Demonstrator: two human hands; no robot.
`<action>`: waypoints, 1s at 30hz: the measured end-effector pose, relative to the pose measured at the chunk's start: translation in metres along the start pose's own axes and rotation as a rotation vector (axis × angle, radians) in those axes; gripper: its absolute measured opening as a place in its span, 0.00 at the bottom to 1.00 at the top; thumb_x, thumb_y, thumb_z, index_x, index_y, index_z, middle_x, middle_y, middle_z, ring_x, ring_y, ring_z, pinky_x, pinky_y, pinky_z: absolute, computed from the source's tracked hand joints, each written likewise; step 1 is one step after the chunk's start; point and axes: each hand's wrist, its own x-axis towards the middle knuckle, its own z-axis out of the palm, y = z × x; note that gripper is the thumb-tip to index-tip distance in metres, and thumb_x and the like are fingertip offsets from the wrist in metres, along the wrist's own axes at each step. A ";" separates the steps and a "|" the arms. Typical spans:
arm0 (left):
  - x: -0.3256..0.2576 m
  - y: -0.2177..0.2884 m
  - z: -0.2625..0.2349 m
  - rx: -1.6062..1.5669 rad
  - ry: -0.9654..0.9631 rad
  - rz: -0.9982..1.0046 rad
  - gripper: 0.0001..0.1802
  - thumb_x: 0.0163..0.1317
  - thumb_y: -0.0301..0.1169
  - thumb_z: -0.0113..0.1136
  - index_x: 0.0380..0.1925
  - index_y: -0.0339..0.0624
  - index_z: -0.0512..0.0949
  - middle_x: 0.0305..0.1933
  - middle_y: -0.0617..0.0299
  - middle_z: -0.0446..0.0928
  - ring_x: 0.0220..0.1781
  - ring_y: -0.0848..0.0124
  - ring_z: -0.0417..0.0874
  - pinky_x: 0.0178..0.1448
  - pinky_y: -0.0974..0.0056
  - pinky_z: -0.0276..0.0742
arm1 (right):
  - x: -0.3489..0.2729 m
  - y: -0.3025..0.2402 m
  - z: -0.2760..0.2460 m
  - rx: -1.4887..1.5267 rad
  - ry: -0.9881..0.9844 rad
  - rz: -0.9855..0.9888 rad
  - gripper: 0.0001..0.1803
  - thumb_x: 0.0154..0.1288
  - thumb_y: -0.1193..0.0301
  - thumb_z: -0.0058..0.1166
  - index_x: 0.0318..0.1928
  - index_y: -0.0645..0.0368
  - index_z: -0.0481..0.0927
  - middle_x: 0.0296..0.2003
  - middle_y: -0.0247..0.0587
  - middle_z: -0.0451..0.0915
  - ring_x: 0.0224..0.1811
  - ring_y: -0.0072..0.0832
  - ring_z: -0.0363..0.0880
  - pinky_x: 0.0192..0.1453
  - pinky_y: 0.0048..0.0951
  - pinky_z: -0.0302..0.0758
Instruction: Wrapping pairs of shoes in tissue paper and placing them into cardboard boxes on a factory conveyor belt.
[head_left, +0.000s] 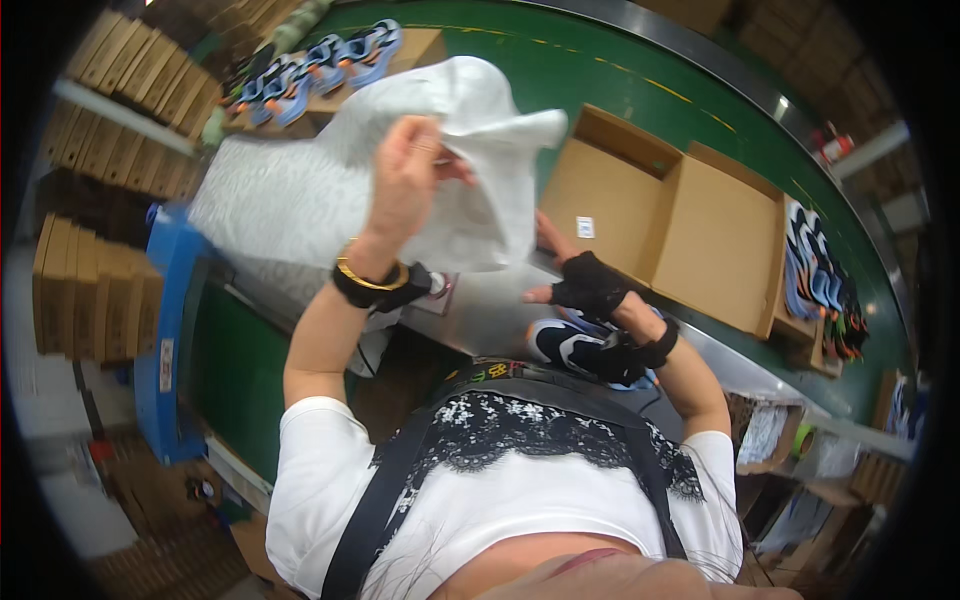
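My left hand (pixel 405 165) is raised over the bench with a gold bangle and black band at its wrist. Its fingers are closed on the edge of a white patterned sheet of wrapping paper (pixel 500 180), which curls up in front. More of this paper (pixel 265 195) lies on the left. My right hand (pixel 585 285) wears a black fingerless glove, fingers apart, beside the near left edge of an open brown cardboard box (pixel 720 240). Whether its fingertips touch the box, I cannot tell. A black, white and blue sports shoe (pixel 575 345) sits below my right wrist, partly hidden.
A green conveyor belt (pixel 560 50) runs behind the bench. Several sports shoes stand on a carton (pixel 420 50) at the back left, more shoes (pixel 810 260) at the right. Stacked brown boxes (pixel 95 290) and a blue machine frame (pixel 165 350) are on the left.
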 end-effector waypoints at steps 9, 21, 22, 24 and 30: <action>0.037 -0.091 0.131 0.692 -0.302 0.369 0.24 0.55 0.38 0.55 0.45 0.32 0.65 0.45 0.49 0.69 0.50 0.61 0.70 0.53 0.57 0.65 | -0.060 0.073 -0.102 0.112 1.421 0.370 0.24 0.46 0.62 0.60 0.38 0.67 0.70 0.30 0.42 0.73 0.29 0.27 0.68 0.34 0.32 0.68; 0.039 -0.186 -0.042 1.328 0.006 -0.486 0.49 0.45 0.63 0.49 0.59 0.38 0.54 0.62 0.42 0.50 0.63 0.48 0.52 0.58 0.37 0.46 | -0.286 0.099 -0.189 -0.396 2.298 0.791 0.27 0.50 0.59 0.54 0.44 0.69 0.68 0.39 0.56 0.75 0.38 0.45 0.74 0.42 0.37 0.69; 0.043 -0.188 -0.041 1.328 -0.012 -0.485 0.49 0.45 0.63 0.49 0.59 0.38 0.54 0.62 0.42 0.50 0.63 0.48 0.52 0.58 0.37 0.46 | -0.295 0.102 -0.186 -0.451 2.291 0.950 0.29 0.50 0.57 0.54 0.44 0.70 0.68 0.40 0.58 0.74 0.39 0.46 0.74 0.44 0.37 0.69; 0.052 -0.188 -0.035 0.580 0.157 -0.972 0.55 0.40 0.66 0.53 0.58 0.33 0.53 0.62 0.44 0.50 0.60 0.50 0.59 0.54 0.39 0.56 | -0.331 0.117 -0.186 -0.479 1.960 0.917 0.35 0.49 0.50 0.54 0.46 0.71 0.66 0.44 0.60 0.71 0.42 0.48 0.71 0.48 0.36 0.67; 0.039 -0.216 -0.036 -0.016 0.084 -0.897 0.29 0.49 0.46 0.60 0.46 0.37 0.68 0.44 0.56 0.71 0.43 0.64 0.73 0.38 0.57 0.70 | -0.288 0.073 -0.077 -0.708 1.363 0.555 0.28 0.45 0.68 0.61 0.46 0.64 0.65 0.40 0.49 0.70 0.46 0.39 0.69 0.51 0.34 0.66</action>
